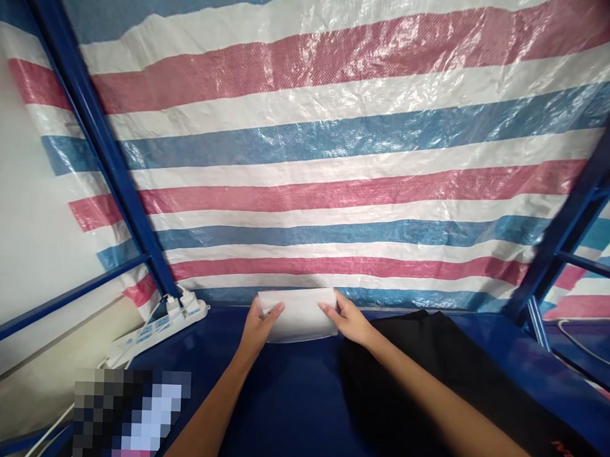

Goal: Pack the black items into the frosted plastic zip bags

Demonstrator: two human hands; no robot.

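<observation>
"Sheet [302, 322] first: where was it?"

"At the heart of the dial, pale and roughly oblong, upright enough to show its broad face. Paper or plastic, I couldn't tell."

"And the hands?"

"Both held it. The left hand [260, 327] pinched the edge at nine o'clock, thumb across the front; the right hand [350, 318] gripped the edge at three, thumb likewise in front. The other fingers were mostly hidden."

"Did it touch anything below?"

"I couldn't tell. A dark blue board [283, 408] spread under it, toward six."

"What lay nearby?"

"Black cloth [460, 367] on the board, from three o'clock out past four, with reddish lettering [570, 456] at its far end. The right arm [429, 393] crossed in front of it."

"The other way?"

"A white power strip [151, 333] at nine, slanted, with two plugs [173, 306] in its upper end. At eight, a patch [133, 416] was blurred into squares, so I couldn't name it."

"Farther out?"

"A tarp [308, 148] striped red, white and blue filled twelve. Blue posts [96, 124] leaned outward at ten and two, and a pale wall [23, 199] showed past the one at ten."
</observation>
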